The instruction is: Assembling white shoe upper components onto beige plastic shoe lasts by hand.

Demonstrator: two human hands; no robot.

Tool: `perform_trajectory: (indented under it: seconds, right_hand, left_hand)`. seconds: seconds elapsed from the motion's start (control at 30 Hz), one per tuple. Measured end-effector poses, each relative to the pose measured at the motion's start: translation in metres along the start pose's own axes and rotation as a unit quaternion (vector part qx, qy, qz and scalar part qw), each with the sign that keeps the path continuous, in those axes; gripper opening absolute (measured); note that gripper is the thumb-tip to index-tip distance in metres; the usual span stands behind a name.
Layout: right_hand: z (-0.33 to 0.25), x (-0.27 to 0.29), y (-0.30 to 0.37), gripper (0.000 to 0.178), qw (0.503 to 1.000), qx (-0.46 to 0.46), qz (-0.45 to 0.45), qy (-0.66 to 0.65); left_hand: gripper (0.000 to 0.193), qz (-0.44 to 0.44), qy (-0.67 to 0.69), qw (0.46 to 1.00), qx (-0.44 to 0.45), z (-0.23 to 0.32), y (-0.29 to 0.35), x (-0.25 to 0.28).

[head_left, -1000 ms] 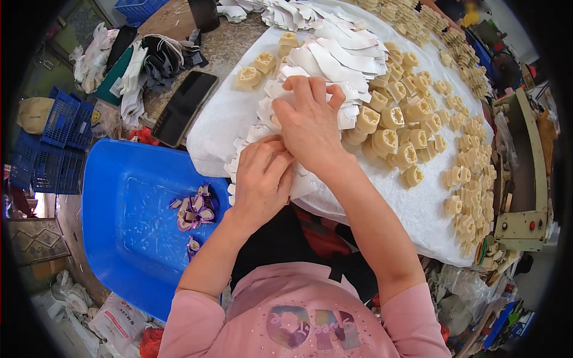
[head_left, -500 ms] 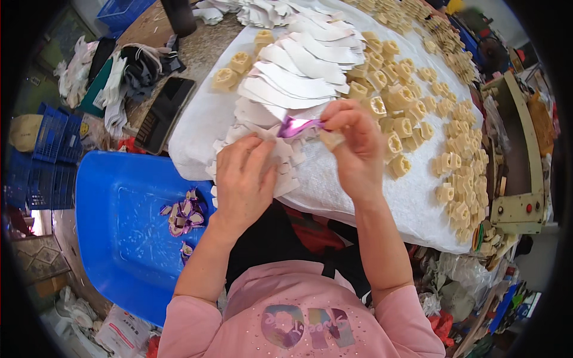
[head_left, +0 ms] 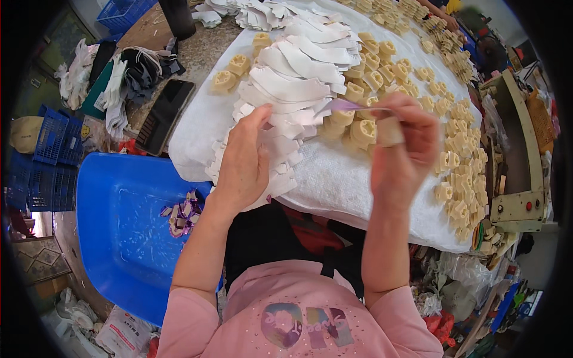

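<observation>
My right hand (head_left: 406, 146), blurred by motion, pinches a shiny purple strip (head_left: 343, 105) that stretches left over the beige pieces. A beige block (head_left: 390, 131) sits against the same hand below the fingertips. My left hand (head_left: 243, 161) rests on the lower part of overlapping white strips (head_left: 289, 83), fingers pointing away and thumb apart. Just right of those strips lie many beige ring-like pieces (head_left: 373, 80) with shaped openings. White cloth (head_left: 334, 185) covers the table under everything. Purple-and-white pieces (head_left: 184, 213) lie in a blue tub (head_left: 113, 238) at my left.
A dark phone-like device (head_left: 164, 116) and a dark cylinder (head_left: 177, 18) stand on the table's left side. Gloves and cloths (head_left: 116, 77) hang beyond. More beige pieces (head_left: 462, 191) line the right edge, beside a machine frame (head_left: 519, 209). Another person's hand (head_left: 447, 19) shows at the far right.
My right hand has moved right with the purple strip, away from my left hand. My left fingers have straightened and moved slightly. Another person's hand has come into view at the far right.
</observation>
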State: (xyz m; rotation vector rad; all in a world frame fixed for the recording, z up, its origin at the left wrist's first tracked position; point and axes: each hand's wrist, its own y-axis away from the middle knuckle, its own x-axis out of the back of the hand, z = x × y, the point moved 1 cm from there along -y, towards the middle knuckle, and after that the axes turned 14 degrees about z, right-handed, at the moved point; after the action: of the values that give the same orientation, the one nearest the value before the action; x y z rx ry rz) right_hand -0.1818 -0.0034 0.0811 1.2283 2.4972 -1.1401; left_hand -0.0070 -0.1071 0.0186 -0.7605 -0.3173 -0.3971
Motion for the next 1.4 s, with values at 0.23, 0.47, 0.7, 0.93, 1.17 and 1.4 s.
perform_trajectory:
  seconds: [0.23, 0.47, 0.7, 0.93, 1.17, 1.4]
  right_hand:
    - [-0.058, 0.028, 0.005, 0.021, 0.966, -0.059, -0.17, 0.186]
    - [-0.058, 0.065, 0.033, 0.024, 0.947, -0.119, -0.196, 0.227]
    - [-0.026, 0.143, 0.029, 0.03, 0.828, 0.027, -0.071, 0.555]
    - [-0.007, 0.156, 0.028, 0.035, 0.772, 0.06, -0.095, 0.626]
    - [-0.004, 0.145, 0.028, 0.027, 0.727, 0.098, -0.039, 0.679]
    - [-0.001, 0.151, 0.04, 0.023, 0.771, 0.081, -0.007, 0.632]
  left_hand:
    - [0.051, 0.004, 0.031, 0.996, -0.079, 0.058, 0.003, -0.001]
    - [0.041, -0.12, 0.145, 0.982, -0.006, 0.073, 0.036, -0.053]
    - [0.037, -0.123, 0.44, 0.747, 0.483, 0.066, 0.056, -0.076]
    - [0.037, -0.126, 0.469, 0.714, 0.504, 0.075, 0.053, -0.092]
    - [0.036, -0.112, 0.456, 0.714, 0.52, 0.084, 0.051, -0.096]
    - [0.036, -0.067, 0.421, 0.739, 0.522, 0.077, 0.051, -0.094]
